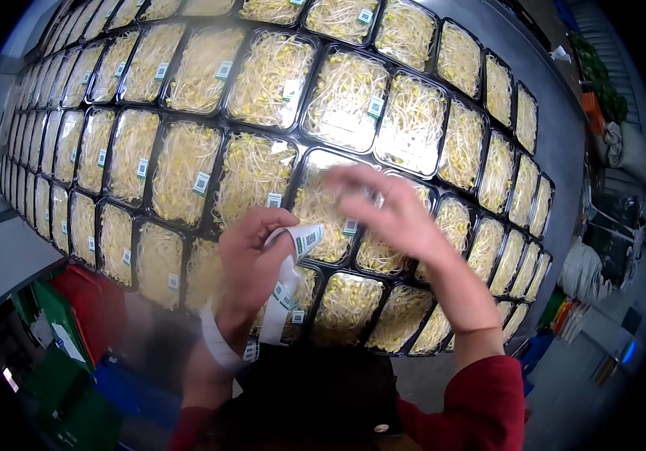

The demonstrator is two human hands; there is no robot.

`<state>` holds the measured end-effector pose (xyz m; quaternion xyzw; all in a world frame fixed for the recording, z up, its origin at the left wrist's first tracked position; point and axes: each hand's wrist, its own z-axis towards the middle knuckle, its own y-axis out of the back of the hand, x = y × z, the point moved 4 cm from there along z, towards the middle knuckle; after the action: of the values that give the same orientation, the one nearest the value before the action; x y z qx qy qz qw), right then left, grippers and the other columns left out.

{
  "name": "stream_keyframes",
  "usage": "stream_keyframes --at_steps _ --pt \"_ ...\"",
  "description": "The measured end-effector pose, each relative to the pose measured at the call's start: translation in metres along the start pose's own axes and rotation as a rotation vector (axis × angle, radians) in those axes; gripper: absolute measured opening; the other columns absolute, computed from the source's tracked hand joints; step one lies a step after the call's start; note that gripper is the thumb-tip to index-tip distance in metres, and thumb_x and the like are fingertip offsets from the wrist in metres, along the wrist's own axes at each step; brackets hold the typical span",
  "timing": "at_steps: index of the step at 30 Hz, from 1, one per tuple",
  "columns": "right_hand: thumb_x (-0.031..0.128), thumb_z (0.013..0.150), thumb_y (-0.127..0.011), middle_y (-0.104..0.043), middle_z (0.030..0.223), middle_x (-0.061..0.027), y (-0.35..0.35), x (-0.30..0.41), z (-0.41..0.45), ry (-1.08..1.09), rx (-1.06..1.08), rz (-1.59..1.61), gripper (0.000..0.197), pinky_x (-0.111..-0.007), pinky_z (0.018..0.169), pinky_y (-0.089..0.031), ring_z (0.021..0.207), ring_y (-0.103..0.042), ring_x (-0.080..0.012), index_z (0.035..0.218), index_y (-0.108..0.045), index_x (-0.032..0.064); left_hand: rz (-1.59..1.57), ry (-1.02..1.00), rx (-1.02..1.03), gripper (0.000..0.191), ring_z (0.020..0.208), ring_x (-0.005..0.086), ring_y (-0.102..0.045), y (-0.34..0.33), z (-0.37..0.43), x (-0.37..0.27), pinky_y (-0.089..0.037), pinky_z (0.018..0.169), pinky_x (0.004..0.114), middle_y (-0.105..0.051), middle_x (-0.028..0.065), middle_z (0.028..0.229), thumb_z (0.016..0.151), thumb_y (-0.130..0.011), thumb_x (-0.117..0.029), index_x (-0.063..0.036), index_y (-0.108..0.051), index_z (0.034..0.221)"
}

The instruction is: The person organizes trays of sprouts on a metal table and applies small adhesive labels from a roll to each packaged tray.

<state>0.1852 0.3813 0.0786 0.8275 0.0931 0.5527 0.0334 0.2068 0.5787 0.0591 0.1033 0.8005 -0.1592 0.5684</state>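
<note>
Rows of black plastic trays of bean sprouts [269, 79] under clear film cover a metal table; many bear a small white and green label [201, 183]. My left hand [255, 259] pinches the end of a strip of printed labels [286, 287], which hangs down by my wrist. A white band of the strip [219, 338] loops round that wrist. My right hand [382, 208], blurred, is over a sprout tray [323, 197] in the middle, fingers spread. Whether a label sticks to a fingertip cannot be told.
The metal table's grey surface [559, 135] shows along the right edge. Red [81, 299] and green crates [55, 315] stand at the lower left, beside a blue one [126, 389]. White sacks [582, 270] and an orange crate [592, 113] lie beyond the table at the right.
</note>
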Motion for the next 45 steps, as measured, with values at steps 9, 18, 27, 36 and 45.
stream_keyframes --at_steps 9,18,27,36,45 --pt "0.009 0.085 -0.067 -0.067 0.097 -0.0097 0.002 0.001 -0.031 0.291 -0.330 -0.098 0.015 -0.030 0.080 -0.051 0.089 -0.065 -0.0204 0.099 -0.066 0.0045 0.231 0.102 -0.044 0.008 0.065 0.0053 -0.054 -0.016 -0.002 -0.012 -0.043 0.057 0.020 -0.060 -0.0001 0.073 0.077 -0.063 0.007 0.0004 -0.060 0.081" --pt "0.023 0.089 -0.062 -0.050 0.130 -0.0085 0.231 -0.017 0.098 0.340 -0.598 -1.489 0.025 -0.042 0.101 -0.040 0.125 -0.045 -0.0285 0.109 -0.058 0.0099 0.082 0.051 -0.015 0.014 0.065 0.0075 -0.058 -0.031 0.000 -0.005 -0.046 0.055 0.020 -0.061 0.0035 0.078 0.080 -0.062 0.010 -0.0018 -0.057 0.085" --pt "0.026 0.086 -0.065 -0.046 0.137 -0.0066 0.253 -0.041 0.159 0.048 -0.498 -1.636 0.051 -0.045 0.105 -0.035 0.129 -0.041 -0.0288 0.133 -0.046 0.0159 -0.041 -0.049 0.033 0.018 0.076 0.0098 -0.060 -0.028 0.005 0.008 -0.049 0.066 0.022 -0.063 0.0060 0.086 0.081 -0.063 0.011 -0.0019 -0.057 0.093" --pt "0.025 0.091 -0.062 -0.065 0.111 -0.0165 0.040 -0.015 0.007 0.062 -0.068 -0.129 0.039 -0.036 0.091 -0.050 0.099 -0.063 -0.0242 0.123 -0.059 0.0019 0.126 0.007 -0.031 0.024 0.090 0.0168 -0.066 -0.027 -0.001 -0.009 -0.053 0.080 0.027 -0.066 0.0115 0.094 0.080 -0.058 0.014 0.0032 -0.059 0.102" --pt "0.012 0.083 -0.071 -0.069 0.096 -0.0110 -0.021 -0.014 -0.061 0.355 -0.310 -0.008 0.024 -0.029 0.073 -0.051 0.084 -0.066 -0.0217 0.105 -0.068 0.0042 0.154 -0.001 -0.013 0.014 0.078 0.0079 -0.061 -0.030 -0.017 -0.002 -0.047 0.068 0.020 -0.065 0.0033 0.084 0.081 -0.063 0.008 0.0031 -0.062 0.094"
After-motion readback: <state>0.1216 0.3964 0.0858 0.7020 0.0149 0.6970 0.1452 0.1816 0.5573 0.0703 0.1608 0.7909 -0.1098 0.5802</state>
